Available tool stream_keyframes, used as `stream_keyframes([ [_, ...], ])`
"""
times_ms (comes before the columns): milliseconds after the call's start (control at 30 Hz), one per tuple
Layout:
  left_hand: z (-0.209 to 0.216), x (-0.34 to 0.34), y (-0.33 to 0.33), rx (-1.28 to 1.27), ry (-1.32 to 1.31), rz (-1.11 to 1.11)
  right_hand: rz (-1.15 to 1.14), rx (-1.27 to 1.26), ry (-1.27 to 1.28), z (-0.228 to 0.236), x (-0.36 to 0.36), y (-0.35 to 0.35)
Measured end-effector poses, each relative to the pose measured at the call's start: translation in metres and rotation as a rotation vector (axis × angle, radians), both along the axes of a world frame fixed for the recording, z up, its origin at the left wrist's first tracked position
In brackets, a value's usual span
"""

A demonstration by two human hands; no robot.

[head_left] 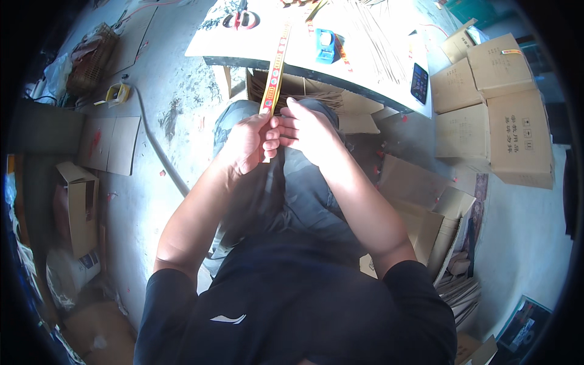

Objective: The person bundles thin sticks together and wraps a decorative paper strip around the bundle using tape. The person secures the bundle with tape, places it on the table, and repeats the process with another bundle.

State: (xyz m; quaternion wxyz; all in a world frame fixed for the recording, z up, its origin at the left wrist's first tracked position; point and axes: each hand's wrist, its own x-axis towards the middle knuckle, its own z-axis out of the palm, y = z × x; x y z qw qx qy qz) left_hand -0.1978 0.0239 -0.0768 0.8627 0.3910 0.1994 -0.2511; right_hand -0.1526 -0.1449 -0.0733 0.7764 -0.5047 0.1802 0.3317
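Observation:
My left hand [248, 141] is closed round the lower part of a long, narrow red-and-yellow printed strip [275, 73]. The strip stretches away from me, and its far part reaches over the white tabletop. Close beside it is my right hand [306, 129], thumb raised and fingers extended toward the left fingertips. Nothing shows in the right hand; whether its fingertips touch the strip is hard to make out. Both hands are above my lap, just short of the table edge.
On the white table [255, 48] lie red-handled scissors [241, 19], a blue tape dispenser [325, 46], many thin brown sticks [380, 42] and a phone [419, 83]. Stacked cardboard boxes [486, 109] stand at the right. An open carton [420, 225] is beside my right arm.

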Motion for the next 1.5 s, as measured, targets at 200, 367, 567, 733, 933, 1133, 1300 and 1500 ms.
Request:
stream_keyframes([
  [200,0.007,-0.008,0.004,-0.034,0.021,-0.07,0.065,0.443,0.142,-0.034,0.038,0.035],
  [367,0.0,-0.02,0.003,-0.007,0.052,-0.163,-0.166,0.568,0.148,-0.049,0.078,0.048],
  [567,-0.019,-0.039,0.013,0.088,0.049,-0.169,-0.131,0.36,0.025,-0.028,0.121,0.055],
  [733,-0.018,-0.036,0.027,0.143,0.016,-0.151,-0.097,0.248,-0.165,-0.018,0.172,0.066],
  [933,-0.022,0.007,0.068,0.209,-0.009,-0.208,-0.074,0.125,-0.362,-0.011,0.253,0.055],
  [1133,-0.03,0.076,0.085,0.247,-0.066,-0.31,0.171,-0.091,-0.473,0.002,0.317,0.027],
  [1300,-0.04,0.113,0.083,0.236,-0.073,-0.346,0.332,-0.521,-0.596,-0.009,0.359,-0.011],
  [1500,-0.046,0.137,0.083,0.032,-0.025,-0.419,0.486,-0.636,-0.474,-0.005,0.381,-0.036],
])
